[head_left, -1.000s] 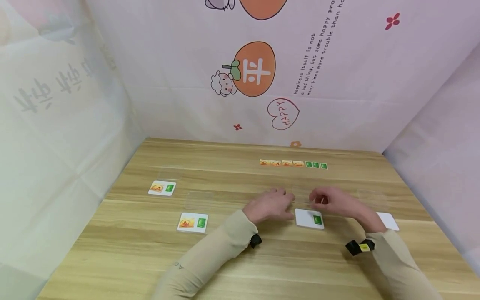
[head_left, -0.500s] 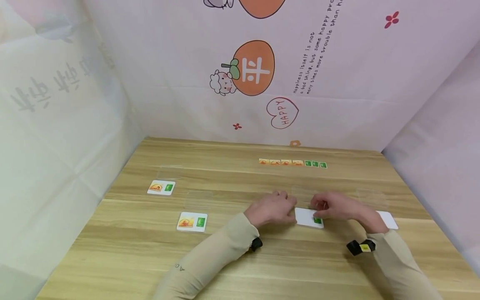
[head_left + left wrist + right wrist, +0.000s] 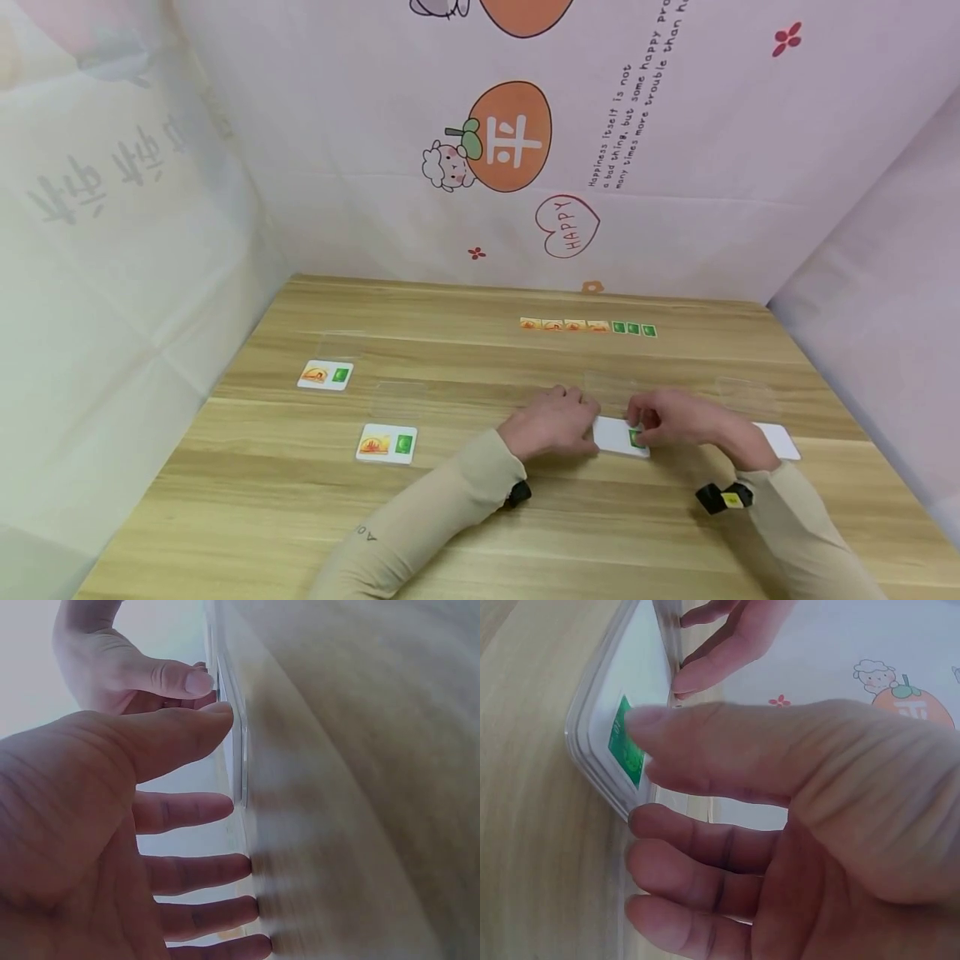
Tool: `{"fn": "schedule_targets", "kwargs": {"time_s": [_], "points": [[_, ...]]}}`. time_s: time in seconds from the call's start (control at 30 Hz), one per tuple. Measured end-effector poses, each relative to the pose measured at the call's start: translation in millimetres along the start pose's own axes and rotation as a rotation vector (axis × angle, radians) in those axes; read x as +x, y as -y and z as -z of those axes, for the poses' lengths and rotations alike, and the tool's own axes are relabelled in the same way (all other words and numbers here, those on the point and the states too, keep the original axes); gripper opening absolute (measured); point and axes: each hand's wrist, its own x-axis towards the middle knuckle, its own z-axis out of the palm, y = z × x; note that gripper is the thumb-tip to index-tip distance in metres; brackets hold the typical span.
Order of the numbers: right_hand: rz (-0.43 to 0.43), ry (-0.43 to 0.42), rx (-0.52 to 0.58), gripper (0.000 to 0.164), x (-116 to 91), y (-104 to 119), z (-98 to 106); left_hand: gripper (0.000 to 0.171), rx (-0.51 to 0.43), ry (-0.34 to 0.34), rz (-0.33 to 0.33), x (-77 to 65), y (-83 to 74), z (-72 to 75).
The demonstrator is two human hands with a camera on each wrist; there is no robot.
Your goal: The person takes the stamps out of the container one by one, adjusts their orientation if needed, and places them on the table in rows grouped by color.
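The white card (image 3: pixel 611 433) lies on the table (image 3: pixel 300 525). At its nine o'clock, the left hand's (image 3: pixel 553 422) extended fingers grip nothing but meet its edge, apparently steadying it. The right hand's (image 3: pixel 681 420) thumb presses the green sticker (image 3: pixel 622 748) at three, seemingly keeping it flat; the fingers curve loosely, unclenched.
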Motion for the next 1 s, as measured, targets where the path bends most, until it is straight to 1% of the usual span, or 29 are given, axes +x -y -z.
{"fn": "schedule_targets", "kwargs": {"time_s": [0.1,0.33,0.57,0.77,1.0], "points": [[-0.022,-0.002,-0.008,0.015,0.5,0.5,-1.4,0.038,0.026,-0.001,0.002,0.5,-1.9,-0.4],[0.014,-0.019,-0.04,0.013,2.3,2.3,-4.7,0.035,0.047,-0.009,0.011,0.3,-5.3,-1.7],[-0.005,-0.028,-0.049,0.013,1.3,3.4,-5.1,0.032,0.085,-0.018,0.006,1.1,-8.6,-1.7],[-0.007,-0.024,-0.042,0.014,1.9,2.1,-4.1,0.036,0.097,-0.018,0.014,3.0,-9.2,-4.0],[0.005,-0.035,-0.047,0.015,3.0,1.3,-4.0,0.035,0.102,-0.019,0.03,2.6,-10.1,-3.7]]}}
